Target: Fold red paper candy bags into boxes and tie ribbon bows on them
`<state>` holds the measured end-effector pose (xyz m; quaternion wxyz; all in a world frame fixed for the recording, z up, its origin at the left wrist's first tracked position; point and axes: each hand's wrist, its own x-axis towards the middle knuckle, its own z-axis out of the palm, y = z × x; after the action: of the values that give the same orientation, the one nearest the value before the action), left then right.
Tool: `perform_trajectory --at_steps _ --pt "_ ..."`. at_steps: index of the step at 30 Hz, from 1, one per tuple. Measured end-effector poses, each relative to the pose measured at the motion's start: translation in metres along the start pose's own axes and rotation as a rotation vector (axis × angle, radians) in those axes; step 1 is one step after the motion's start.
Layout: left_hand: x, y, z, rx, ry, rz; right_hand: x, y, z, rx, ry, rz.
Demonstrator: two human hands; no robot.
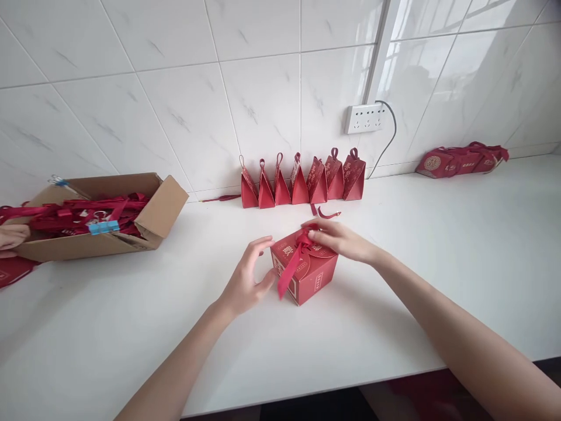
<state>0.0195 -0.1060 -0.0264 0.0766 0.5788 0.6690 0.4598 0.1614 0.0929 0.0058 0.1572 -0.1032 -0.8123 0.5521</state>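
A red gift box with pale printed characters stands on the white counter in front of me. A red ribbon is tied on its top, and one tail hangs over the near left side. My left hand is beside the left face of the box, with thumb and fingers apart and nothing in it. From the right, my right hand reaches over the top, its thumb and fingers closed around the ribbon bow. Part of the bow is hidden behind those fingers.
Several small red triangular boxes with loops line the wall. Ribbon scraps lie before them. At left, a cardboard box holds red ribbons, with another person's hand at it. Red packages lie far right below a power strip.
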Motion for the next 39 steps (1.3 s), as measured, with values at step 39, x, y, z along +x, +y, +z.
perform_trajectory --at_steps 39 --pt "0.019 -0.002 -0.054 -0.674 0.978 -0.122 -0.011 -0.012 -0.009 0.596 -0.111 -0.023"
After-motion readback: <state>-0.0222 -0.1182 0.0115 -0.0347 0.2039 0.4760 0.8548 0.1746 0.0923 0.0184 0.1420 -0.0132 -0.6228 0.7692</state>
